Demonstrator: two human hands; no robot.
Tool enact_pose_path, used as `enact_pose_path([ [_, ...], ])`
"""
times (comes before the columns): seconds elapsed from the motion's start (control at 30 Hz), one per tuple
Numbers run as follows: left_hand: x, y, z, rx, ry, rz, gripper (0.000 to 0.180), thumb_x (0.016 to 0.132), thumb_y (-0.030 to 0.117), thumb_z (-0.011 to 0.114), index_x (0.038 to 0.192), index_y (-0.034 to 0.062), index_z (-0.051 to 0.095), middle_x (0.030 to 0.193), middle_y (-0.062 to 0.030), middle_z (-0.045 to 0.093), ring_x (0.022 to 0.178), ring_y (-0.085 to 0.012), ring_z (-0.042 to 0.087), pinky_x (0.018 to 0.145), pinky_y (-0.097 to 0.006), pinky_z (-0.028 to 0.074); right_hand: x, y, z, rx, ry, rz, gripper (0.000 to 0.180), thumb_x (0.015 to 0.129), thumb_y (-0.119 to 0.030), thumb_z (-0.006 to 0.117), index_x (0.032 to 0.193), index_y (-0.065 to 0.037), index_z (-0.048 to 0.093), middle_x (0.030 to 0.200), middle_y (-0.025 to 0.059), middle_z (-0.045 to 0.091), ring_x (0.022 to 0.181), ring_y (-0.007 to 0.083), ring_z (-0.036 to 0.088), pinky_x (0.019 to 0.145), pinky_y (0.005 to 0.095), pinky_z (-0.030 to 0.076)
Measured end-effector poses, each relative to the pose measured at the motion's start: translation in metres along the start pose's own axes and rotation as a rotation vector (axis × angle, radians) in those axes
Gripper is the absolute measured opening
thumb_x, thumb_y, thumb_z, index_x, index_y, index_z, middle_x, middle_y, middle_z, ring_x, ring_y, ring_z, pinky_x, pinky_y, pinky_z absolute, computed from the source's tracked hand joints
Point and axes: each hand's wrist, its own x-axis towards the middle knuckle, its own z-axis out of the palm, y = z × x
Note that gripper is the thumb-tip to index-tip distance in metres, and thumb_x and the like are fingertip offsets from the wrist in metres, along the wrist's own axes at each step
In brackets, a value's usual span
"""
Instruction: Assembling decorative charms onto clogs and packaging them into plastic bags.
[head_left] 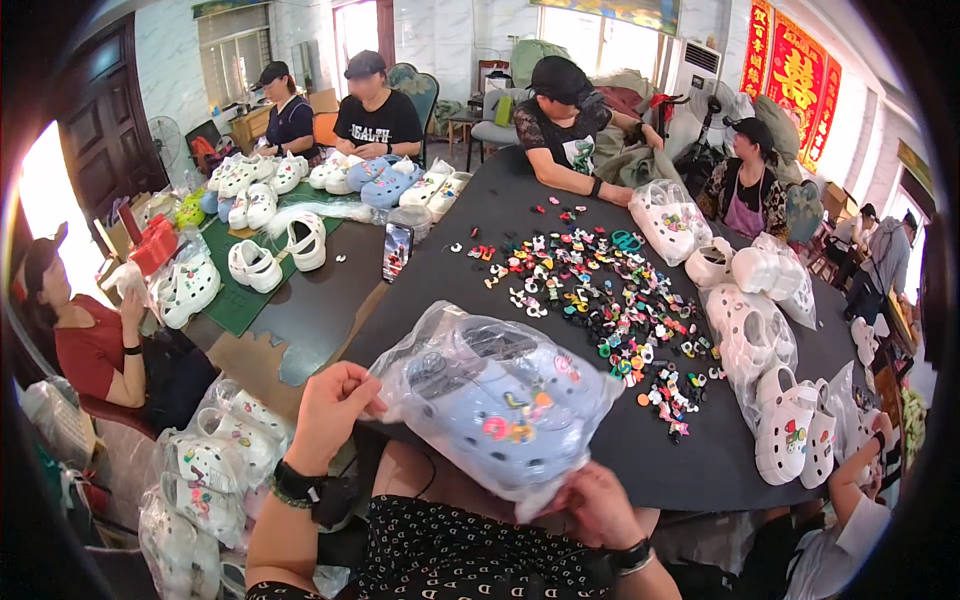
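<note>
A clear plastic bag point(405, 385) holding light blue clogs point(470, 395) with colourful charms is tilted in front of me, over the near edge of the dark table point(420, 270). My left hand point(338, 408) pinches the bag's left edge between thumb and fingers. At the lower right corner, my right hand point(603, 508) is closed on the gathered plastic. Beyond the bag, a wide scatter of small coloured shoe charms point(600, 285) lies on the tabletop. Teal-handled scissors point(627, 241) rest among them.
White clogs point(785, 425) and bagged pairs point(745, 325) line the table's right side. A phone point(397, 252) stands at the left. More bagged clogs point(215, 475) are piled at lower left. Several people sit around; one person's hand point(618, 195) reaches over the far end.
</note>
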Motion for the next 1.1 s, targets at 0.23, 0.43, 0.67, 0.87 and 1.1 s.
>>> enact_pose_path([
  [0.23, -0.005, -0.009, 0.006, -0.634, -0.4, -0.509, 0.043, 0.104, 0.026, 0.046, 0.136, -0.0024, 0.049, 0.108, -0.0184, 0.067, 0.077, -0.0282, 0.07, 0.074, -0.036, 0.056, -0.004, -0.049, -0.026, -0.116, 0.353, -0.135, 0.022, 0.096, -0.014, 0.049, 0.105, -0.003, 0.065, 0.091, 0.0015, 0.067, 0.077, 0.0094, 0.061, 0.07, 0.0256, 0.049],
  [0.43, 0.032, -0.035, 0.011, -0.07, -0.243, -0.277, 0.03, 0.097, 0.012, 0.058, 0.125, 0.0029, 0.063, 0.105, -0.0104, 0.069, 0.08, -0.0214, 0.068, 0.076, -0.03, 0.054, -0.003, -0.053, -0.038, -0.364, 0.495, -0.191, 0.031, 0.104, -0.032, 0.048, 0.093, -0.006, 0.06, 0.076, -0.0067, 0.05, 0.068, 0.0047, 0.045, 0.06, 0.0237, 0.037],
  [0.67, 0.067, -0.018, 0.045, 0.595, -0.444, 0.631, 0.043, 0.083, 0.015, 0.074, 0.124, 0.0056, 0.066, 0.129, -0.0129, 0.063, 0.12, -0.0323, 0.054, 0.103, -0.039, 0.043, 0.015, -0.047, -0.058, -0.505, 0.433, -0.285, 0.028, 0.103, -0.029, 0.051, 0.103, -0.003, 0.061, 0.078, -0.0036, 0.054, 0.069, 0.0064, 0.048, 0.06, 0.0236, 0.041],
  [0.87, 0.08, -0.038, 0.077, 0.628, -0.659, 0.717, 0.065, 0.089, 0.037, 0.068, 0.141, 0.0037, 0.049, 0.144, -0.0205, 0.048, 0.131, -0.0391, 0.045, 0.111, -0.048, 0.034, 0.026, -0.065, -0.055, -0.605, 0.418, -0.234, 0.034, 0.103, -0.033, 0.052, 0.102, -0.001, 0.062, 0.08, 0.001, 0.058, 0.069, 0.0091, 0.054, 0.058, 0.0256, 0.046],
  [1.1, 0.093, -0.055, 0.095, 0.802, -0.598, 0.811, 0.069, 0.08, 0.048, 0.075, 0.133, 0.0094, 0.054, 0.133, -0.015, 0.053, 0.134, -0.0403, 0.04, 0.112, -0.055, 0.031, 0.052, -0.053, -0.079, -0.866, 0.383, -0.338, 0.031, 0.101, -0.025, 0.054, 0.11, 0.004, 0.063, 0.095, 0.0154, 0.069, 0.087, 0.0194, 0.064, 0.078, 0.0329, 0.05],
])
